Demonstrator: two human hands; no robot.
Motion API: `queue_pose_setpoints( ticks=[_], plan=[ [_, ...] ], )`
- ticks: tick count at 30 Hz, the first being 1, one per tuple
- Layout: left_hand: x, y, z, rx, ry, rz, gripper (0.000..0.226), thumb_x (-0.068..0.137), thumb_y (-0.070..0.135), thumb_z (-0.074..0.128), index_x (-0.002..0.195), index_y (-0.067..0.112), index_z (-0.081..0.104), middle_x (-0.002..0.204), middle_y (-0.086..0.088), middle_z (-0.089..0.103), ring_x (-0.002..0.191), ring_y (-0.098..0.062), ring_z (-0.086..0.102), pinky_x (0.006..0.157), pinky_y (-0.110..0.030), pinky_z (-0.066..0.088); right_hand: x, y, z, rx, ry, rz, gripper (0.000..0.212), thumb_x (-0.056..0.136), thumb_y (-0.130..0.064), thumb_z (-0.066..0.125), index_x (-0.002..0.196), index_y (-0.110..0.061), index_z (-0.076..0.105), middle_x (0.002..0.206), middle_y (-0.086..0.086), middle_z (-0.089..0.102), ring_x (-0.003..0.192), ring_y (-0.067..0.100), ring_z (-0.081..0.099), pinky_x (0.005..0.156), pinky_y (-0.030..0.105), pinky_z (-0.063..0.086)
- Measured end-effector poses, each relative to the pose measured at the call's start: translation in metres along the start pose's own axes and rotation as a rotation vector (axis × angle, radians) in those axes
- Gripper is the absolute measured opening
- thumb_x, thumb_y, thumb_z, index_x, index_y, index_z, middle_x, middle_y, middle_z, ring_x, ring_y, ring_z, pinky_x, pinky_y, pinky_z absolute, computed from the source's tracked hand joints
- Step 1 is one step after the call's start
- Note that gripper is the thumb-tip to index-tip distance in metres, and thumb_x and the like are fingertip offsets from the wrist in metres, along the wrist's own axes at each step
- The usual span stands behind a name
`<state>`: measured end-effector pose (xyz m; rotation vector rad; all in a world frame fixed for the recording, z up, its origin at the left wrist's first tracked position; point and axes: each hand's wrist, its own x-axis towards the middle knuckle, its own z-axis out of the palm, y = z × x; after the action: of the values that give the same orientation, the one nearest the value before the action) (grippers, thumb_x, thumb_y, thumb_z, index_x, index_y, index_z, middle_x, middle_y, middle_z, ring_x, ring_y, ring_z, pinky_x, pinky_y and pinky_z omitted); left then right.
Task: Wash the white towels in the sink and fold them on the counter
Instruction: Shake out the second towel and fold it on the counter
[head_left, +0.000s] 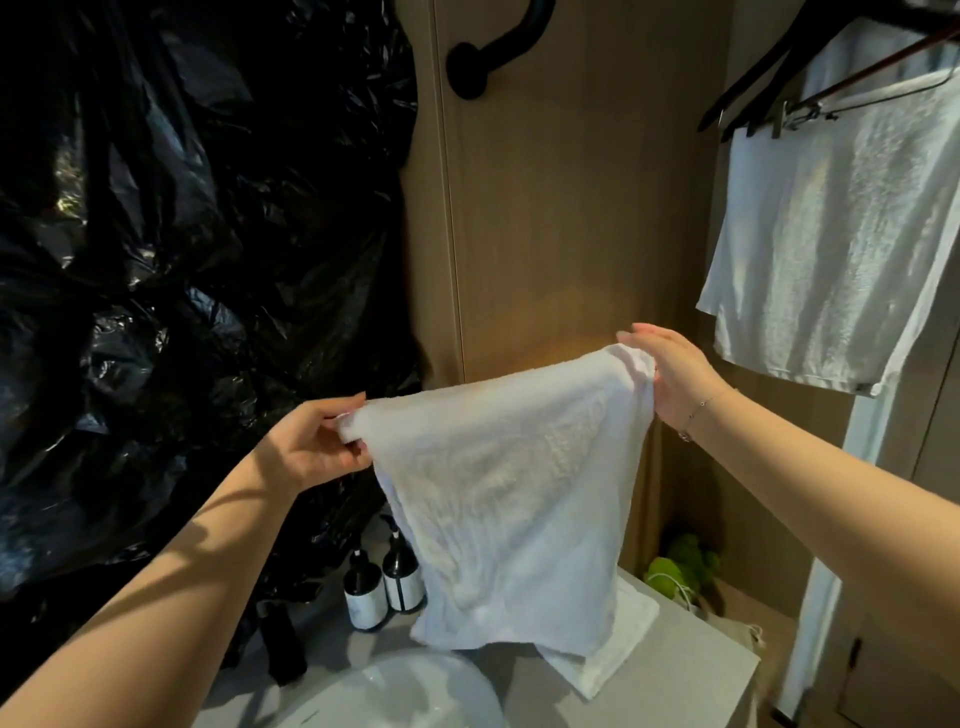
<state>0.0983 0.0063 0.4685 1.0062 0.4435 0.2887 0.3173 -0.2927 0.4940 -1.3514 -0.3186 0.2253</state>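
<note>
I hold a white towel (509, 493) up in the air by its top edge, above the grey counter (675, 675). My left hand (317, 447) pinches the towel's left top corner. My right hand (670, 369) grips the right top corner, a thin bracelet on its wrist. The towel hangs down doubled and hides part of a folded white towel (613, 660) lying on the counter. The white round sink (395, 691) sits at the bottom, left of the hanging towel.
Two dark pump bottles (384, 582) stand at the back of the counter beside a black tap (280, 644). Black plastic sheeting (182, 260) covers the left wall. Another white towel (831, 234) hangs from clip hangers at right. A green object (685, 566) lies behind the counter.
</note>
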Motion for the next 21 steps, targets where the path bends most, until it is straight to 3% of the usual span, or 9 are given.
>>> queue_pose_setpoints(
  ticks=[4,8,12,15,17,21],
  plan=[
    [0.006,-0.002,0.000,0.363,-0.084,0.203,0.039,0.093,0.013,0.056,0.131,0.007,0.057,0.122,-0.011,0.066,0.111,-0.030,0.063,0.091,-0.044,0.051,0.007,0.003,-0.018,-0.058,0.067,-0.066,0.024,0.094,-0.026,0.062,0.117,-0.028,0.062,0.112,-0.006,0.062,0.100,0.019,0.060,0.070,0.026,0.054],
    [0.022,-0.001,0.012,0.592,0.236,0.413,0.054,0.091,0.015,0.068,0.141,0.016,0.047,0.126,-0.006,0.056,0.110,-0.023,0.058,0.089,-0.035,0.051,0.015,-0.001,-0.027,-0.049,0.120,-0.083,0.025,0.098,-0.032,0.054,0.120,-0.028,0.062,0.115,-0.007,0.061,0.105,0.018,0.057,0.088,0.034,0.051],
    [0.029,0.000,0.018,1.140,0.489,0.643,0.044,0.086,0.030,0.073,0.124,0.015,0.057,0.098,-0.002,0.059,0.089,-0.020,0.057,0.074,-0.031,0.046,0.022,-0.004,-0.033,-0.116,0.121,-0.165,0.027,0.099,-0.028,0.052,0.123,-0.023,0.062,0.118,-0.008,0.056,0.107,0.016,0.050,0.096,0.035,0.045],
    [0.032,0.000,0.023,1.172,0.588,0.747,0.025,0.084,0.037,0.071,0.097,0.018,0.064,0.087,0.000,0.065,0.079,-0.018,0.060,0.058,-0.028,0.044,0.027,-0.003,-0.036,-0.195,0.163,-0.228,0.025,0.097,-0.026,0.055,0.120,-0.018,0.064,0.117,-0.005,0.059,0.107,0.016,0.052,0.096,0.036,0.046],
    [0.036,0.002,0.023,1.127,0.625,0.785,0.021,0.084,0.039,0.072,0.085,0.018,0.068,0.079,0.001,0.067,0.076,-0.017,0.062,0.056,-0.027,0.045,0.032,-0.001,-0.039,-0.257,0.198,-0.264,0.023,0.095,-0.027,0.060,0.114,-0.017,0.066,0.109,-0.005,0.062,0.100,0.014,0.055,0.094,0.037,0.049],
    [0.048,0.009,0.025,0.617,0.512,0.670,0.018,0.082,0.033,0.076,0.078,0.017,0.072,0.082,-0.002,0.069,0.083,-0.021,0.064,0.070,-0.031,0.052,0.045,0.004,-0.046,-0.360,0.226,-0.289,0.018,0.091,-0.031,0.065,0.097,-0.015,0.067,0.092,-0.005,0.062,0.088,0.013,0.057,0.090,0.036,0.053]
  ],
)
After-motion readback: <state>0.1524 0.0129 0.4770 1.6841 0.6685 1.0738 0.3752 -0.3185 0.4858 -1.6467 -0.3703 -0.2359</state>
